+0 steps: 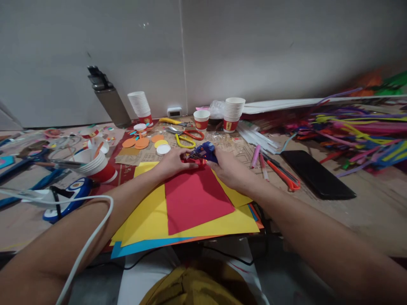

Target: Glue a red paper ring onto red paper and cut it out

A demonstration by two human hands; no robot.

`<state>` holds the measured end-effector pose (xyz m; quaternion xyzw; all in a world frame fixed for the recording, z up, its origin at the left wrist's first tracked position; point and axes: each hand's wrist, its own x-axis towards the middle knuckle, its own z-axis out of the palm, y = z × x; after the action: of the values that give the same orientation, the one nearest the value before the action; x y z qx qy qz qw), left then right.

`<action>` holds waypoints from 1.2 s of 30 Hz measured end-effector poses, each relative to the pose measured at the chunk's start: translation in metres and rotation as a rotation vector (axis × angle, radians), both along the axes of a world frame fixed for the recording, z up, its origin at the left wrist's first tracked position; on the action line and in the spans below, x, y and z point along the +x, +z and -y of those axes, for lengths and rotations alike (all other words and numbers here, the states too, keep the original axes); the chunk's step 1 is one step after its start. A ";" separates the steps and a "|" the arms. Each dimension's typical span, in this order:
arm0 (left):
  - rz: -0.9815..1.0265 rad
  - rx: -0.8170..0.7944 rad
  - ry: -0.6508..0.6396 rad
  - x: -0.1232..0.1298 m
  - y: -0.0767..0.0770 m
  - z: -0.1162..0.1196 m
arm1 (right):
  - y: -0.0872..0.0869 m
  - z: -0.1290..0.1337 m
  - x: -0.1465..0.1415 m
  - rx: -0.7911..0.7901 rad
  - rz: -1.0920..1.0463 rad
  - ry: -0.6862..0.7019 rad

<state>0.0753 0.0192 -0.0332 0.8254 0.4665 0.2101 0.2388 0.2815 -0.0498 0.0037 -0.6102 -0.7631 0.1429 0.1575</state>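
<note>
A person's two bare hands meet at the far edge of a rectangular sheet of red paper (197, 203), which lies on larger yellow paper sheets (143, 212). The right hand (229, 166) is closed around a dark blue handheld tool (206, 151), whose exact kind is hard to make out. The left hand (173, 163) has its fingers curled at the tool's left side, by the red sheet's far edge; whether they pinch the paper or the tool cannot be told. Just beyond the left hand lies a round white paper disc (163, 149), near metal-bladed scissors with red and yellow handles (178, 131). Right of the right hand lie a pink marker (255, 156), an orange-and-black cutter (282, 173) and a flat black phone (318, 173).
</note>
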 end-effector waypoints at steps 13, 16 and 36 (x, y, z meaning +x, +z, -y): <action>0.016 0.001 -0.001 -0.001 -0.004 -0.004 | 0.011 0.008 0.004 0.052 0.105 -0.038; 0.017 0.024 0.006 -0.001 -0.005 -0.005 | 0.008 0.005 0.002 0.047 0.060 -0.015; 0.050 0.023 -0.010 -0.001 -0.006 -0.004 | 0.003 0.002 0.001 0.012 0.071 -0.073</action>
<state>0.0747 0.0233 -0.0389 0.8249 0.4537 0.2346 0.2421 0.2824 -0.0514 0.0070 -0.6415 -0.7462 0.1109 0.1392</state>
